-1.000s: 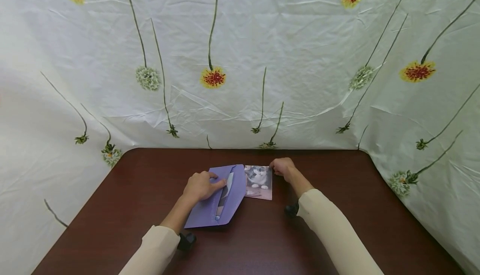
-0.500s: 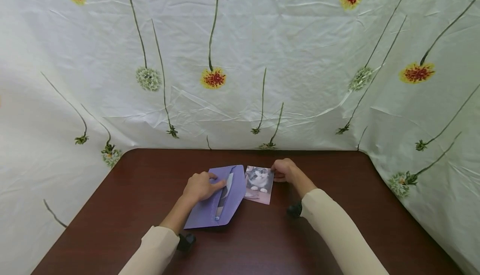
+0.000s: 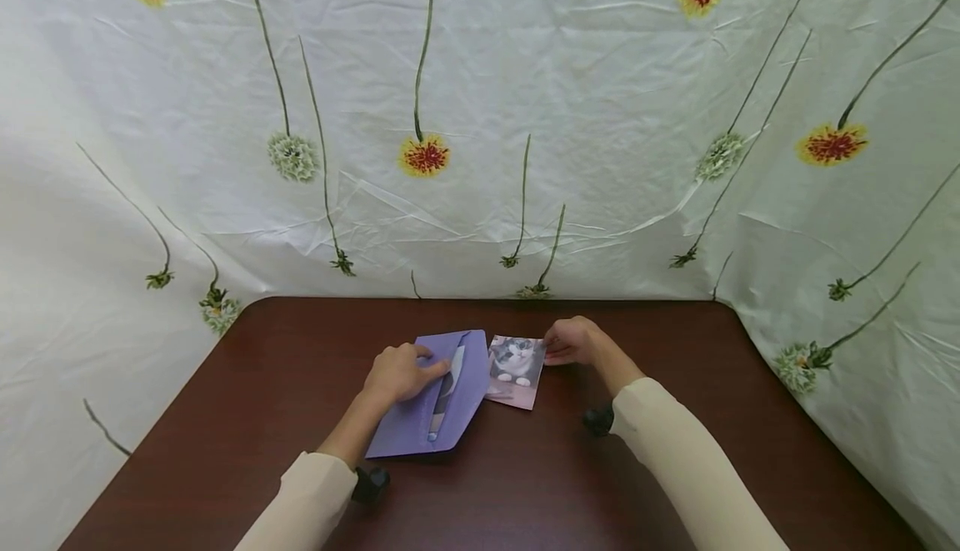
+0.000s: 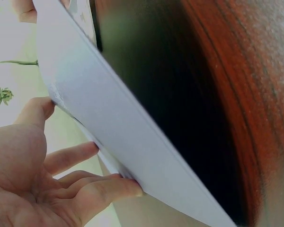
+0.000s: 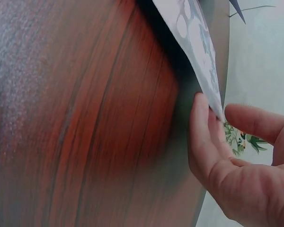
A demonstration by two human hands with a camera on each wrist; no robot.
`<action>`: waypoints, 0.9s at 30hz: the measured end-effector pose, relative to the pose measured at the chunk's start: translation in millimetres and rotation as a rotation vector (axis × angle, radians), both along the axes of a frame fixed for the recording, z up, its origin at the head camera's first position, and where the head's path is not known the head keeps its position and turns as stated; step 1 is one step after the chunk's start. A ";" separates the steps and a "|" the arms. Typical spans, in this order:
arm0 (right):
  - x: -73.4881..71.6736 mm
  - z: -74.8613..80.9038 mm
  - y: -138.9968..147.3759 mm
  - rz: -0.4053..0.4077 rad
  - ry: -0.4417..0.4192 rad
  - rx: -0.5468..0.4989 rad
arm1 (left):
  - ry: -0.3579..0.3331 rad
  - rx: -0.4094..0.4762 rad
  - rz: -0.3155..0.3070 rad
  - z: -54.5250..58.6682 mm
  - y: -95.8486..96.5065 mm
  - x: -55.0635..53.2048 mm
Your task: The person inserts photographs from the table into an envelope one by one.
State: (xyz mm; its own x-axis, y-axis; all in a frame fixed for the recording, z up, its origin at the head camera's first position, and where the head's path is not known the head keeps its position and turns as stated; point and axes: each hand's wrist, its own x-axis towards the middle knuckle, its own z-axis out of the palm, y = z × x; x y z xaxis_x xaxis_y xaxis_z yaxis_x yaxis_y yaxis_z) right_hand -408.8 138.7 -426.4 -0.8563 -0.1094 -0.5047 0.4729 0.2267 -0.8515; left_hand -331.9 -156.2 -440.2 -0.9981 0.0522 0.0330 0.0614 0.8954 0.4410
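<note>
My left hand (image 3: 397,374) rests on a lilac paper envelope (image 3: 470,388), its thumb at the long slot, where a narrow strip of another picture (image 3: 445,401) shows inside. In the left wrist view, its spread fingers (image 4: 75,156) touch the pale envelope (image 4: 92,90). To the envelope's right, a square cat photo (image 3: 516,363) has its left edge close against the flap. My right hand (image 3: 576,340) pinches that photo's far right corner. From the right wrist, the photo (image 5: 199,47) slants upward over its shadow, one corner between thumb and fingers.
A dark reddish-brown table (image 3: 300,334) with rounded far corners lies under everything. Behind it hangs a pale cloth (image 3: 480,76) printed with flowers. Small black devices (image 3: 370,483) sit under both wrists, near the cream sleeves (image 3: 300,501).
The cat photo has turned slightly clockwise, its near edge swinging toward me. My right hand has shifted a little right and now pinches the corner between thumb and fingers. The left hand stays put.
</note>
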 end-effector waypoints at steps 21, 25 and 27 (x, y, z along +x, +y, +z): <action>9.3 8.3 3.6 -0.020 0.055 -0.042 | 0.005 -0.001 -0.004 0.9 0.1 0.8; 12.4 15.6 8.0 -0.034 0.076 -0.044 | 0.011 -0.007 -0.008 1.1 -0.1 1.0; 13.2 18.9 11.4 -0.041 0.084 -0.041 | 0.009 -0.006 -0.008 1.1 -0.2 1.3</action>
